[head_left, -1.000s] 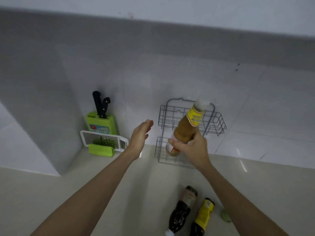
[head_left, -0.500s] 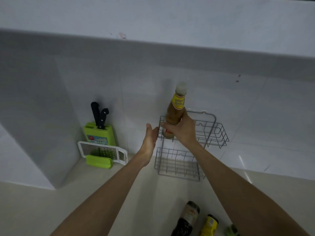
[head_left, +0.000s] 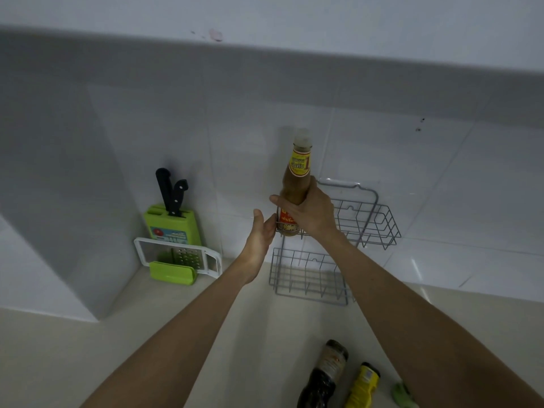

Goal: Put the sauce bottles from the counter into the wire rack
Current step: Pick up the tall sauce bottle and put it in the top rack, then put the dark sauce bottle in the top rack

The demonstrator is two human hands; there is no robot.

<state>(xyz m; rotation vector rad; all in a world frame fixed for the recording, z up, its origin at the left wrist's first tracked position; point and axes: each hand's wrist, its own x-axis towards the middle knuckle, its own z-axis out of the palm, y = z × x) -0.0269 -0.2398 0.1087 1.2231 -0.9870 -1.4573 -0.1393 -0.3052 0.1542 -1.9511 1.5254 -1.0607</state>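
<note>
Brown sauce bottle (head_left: 295, 187) now lowered into wire rack (head_left: 368, 219).

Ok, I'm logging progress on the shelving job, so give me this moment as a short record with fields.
right hand: grips the brown sauce bottle, upright, base at the upper tier's left end
left hand: open, at the wire rack left edge
lower tier: no bottles
counter: dark bottle and yellow bottle lying down
corner: green knife block, grater
</note>
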